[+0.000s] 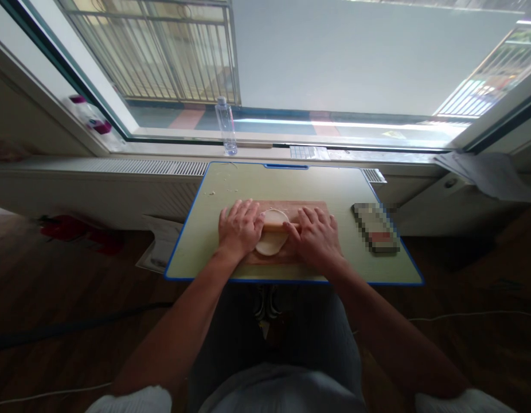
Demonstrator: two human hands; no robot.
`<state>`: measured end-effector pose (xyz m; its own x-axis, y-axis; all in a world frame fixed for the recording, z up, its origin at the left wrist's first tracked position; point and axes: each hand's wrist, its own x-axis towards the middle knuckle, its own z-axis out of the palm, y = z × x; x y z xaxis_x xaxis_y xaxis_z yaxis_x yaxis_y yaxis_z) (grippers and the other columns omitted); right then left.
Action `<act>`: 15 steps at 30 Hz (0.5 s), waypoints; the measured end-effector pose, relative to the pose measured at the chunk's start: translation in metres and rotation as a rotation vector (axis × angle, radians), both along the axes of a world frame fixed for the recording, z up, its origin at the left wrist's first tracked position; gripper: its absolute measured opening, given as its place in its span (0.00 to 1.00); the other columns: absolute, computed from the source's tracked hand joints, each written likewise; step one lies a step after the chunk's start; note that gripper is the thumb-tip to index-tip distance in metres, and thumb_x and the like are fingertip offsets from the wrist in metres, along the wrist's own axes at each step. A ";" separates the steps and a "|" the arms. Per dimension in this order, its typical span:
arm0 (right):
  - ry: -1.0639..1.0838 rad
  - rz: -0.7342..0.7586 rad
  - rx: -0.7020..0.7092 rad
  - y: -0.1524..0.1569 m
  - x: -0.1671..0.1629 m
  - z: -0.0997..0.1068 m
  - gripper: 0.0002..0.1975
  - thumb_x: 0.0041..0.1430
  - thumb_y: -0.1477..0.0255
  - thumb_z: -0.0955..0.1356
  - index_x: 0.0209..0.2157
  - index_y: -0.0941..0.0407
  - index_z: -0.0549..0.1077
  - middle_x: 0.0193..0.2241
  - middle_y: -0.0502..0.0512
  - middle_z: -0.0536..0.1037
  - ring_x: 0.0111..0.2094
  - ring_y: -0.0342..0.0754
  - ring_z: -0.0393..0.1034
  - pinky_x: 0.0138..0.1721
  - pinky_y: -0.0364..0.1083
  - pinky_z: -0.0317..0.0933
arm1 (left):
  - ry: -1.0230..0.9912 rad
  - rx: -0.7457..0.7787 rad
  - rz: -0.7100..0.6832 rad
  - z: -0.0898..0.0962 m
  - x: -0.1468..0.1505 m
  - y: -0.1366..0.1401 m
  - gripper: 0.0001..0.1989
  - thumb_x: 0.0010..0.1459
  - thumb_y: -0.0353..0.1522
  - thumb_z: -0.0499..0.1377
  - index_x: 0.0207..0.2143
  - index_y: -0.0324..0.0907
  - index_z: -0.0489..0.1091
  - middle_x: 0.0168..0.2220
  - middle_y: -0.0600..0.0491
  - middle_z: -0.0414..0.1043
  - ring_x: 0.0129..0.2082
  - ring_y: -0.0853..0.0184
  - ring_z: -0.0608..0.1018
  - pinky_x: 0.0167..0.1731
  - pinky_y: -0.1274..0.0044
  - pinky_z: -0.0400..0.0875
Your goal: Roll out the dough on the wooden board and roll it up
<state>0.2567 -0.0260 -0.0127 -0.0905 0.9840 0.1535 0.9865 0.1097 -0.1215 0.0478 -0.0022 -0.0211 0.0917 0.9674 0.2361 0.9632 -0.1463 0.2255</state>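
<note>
A flat, roundish sheet of dough lies on a small wooden cutting board. Across the dough runs a light wooden rolling pin, its middle part showing between my hands. My left hand covers the pin's left end, with its fingers bent forward over it. The right end is under my right hand, whose thumb points inward along the pin. Both palms press from above, so the pin's ends are hidden.
The board rests on a small blue-edged table. A phone-like pixelated item lies at its right, and dough crumbs at its upper left. A clear bottle stands on the windowsill beyond. Papers lie at the right.
</note>
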 end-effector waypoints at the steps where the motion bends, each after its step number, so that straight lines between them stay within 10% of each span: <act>1: 0.006 0.002 -0.007 -0.005 0.000 -0.001 0.37 0.78 0.48 0.54 0.72 0.59 0.68 0.73 0.65 0.67 0.74 0.65 0.55 0.73 0.68 0.45 | -0.007 0.000 -0.009 0.000 -0.001 -0.004 0.29 0.76 0.45 0.45 0.69 0.50 0.72 0.73 0.50 0.67 0.75 0.52 0.65 0.73 0.53 0.56; 15: 0.072 0.062 0.101 -0.052 0.007 -0.022 0.36 0.78 0.52 0.60 0.75 0.59 0.62 0.75 0.66 0.64 0.75 0.65 0.55 0.73 0.70 0.43 | -0.117 0.052 -0.064 -0.011 -0.012 -0.058 0.27 0.77 0.41 0.45 0.71 0.48 0.68 0.72 0.47 0.68 0.74 0.51 0.67 0.74 0.47 0.51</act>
